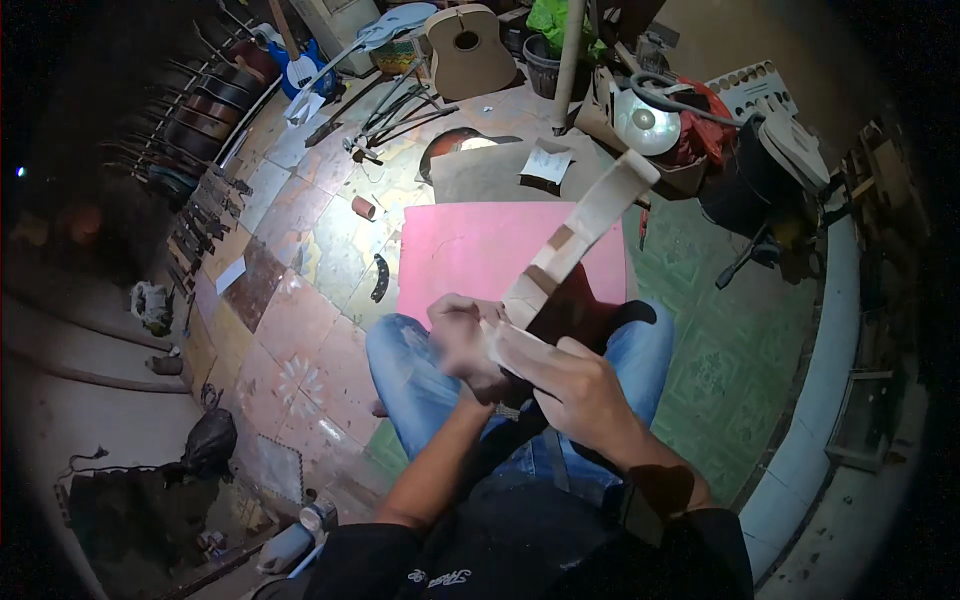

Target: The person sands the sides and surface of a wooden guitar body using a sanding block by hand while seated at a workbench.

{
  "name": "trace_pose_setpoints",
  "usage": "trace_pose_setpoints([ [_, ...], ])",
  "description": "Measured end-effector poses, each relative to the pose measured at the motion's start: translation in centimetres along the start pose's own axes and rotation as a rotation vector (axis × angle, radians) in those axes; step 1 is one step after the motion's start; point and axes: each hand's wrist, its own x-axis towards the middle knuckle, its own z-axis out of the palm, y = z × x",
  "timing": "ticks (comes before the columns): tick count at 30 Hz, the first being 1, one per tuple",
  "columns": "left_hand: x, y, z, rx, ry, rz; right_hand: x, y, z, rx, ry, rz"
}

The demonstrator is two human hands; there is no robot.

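Note:
A pale wooden piece [585,225] with a curved far end and notch-like shaded patches along its edge slants up from my lap. It looks like an unfinished guitar part seen edge-on. A dark reddish surface [578,305] lies beside it over my right thigh. My right hand [585,390] has its fingers wrapped round a pale, narrow wooden section [525,358] near my body; whether this joins the longer piece is hidden. My left hand [465,345], partly blurred, is curled against the near end of the wood. What lies inside its fingers cannot be made out.
Under the work lies a pink sheet [450,250] on the tiled floor. A dark curved piece [380,278] and a small reddish cylinder [363,207] lie to its left. An acoustic guitar body [470,65] stands behind, with a black bucket [725,195] at right.

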Motion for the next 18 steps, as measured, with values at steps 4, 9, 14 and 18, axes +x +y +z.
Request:
trace_pose_setpoints([
  [4, -0.4, 1.1, 1.8, 0.075, 0.021, -0.059, 0.8, 0.1, -0.2, -0.191, 0.06, -0.084],
  [9, 0.2, -0.1, 1.6, -0.025, -0.001, -0.136, -0.4, -0.7, -1.8, -0.279, 0.02, -0.048],
  [14, 1.7, 1.2, 3.6, 0.045, 0.076, -0.109, 1.3, -0.2, -2.3, -0.254, 0.035, -0.061],
  [18, 1.6, 0.0, 2.2, 0.161, -0.008, -0.023, 1.1, -0.1, -2.0, -0.186, 0.003, 0.024],
])
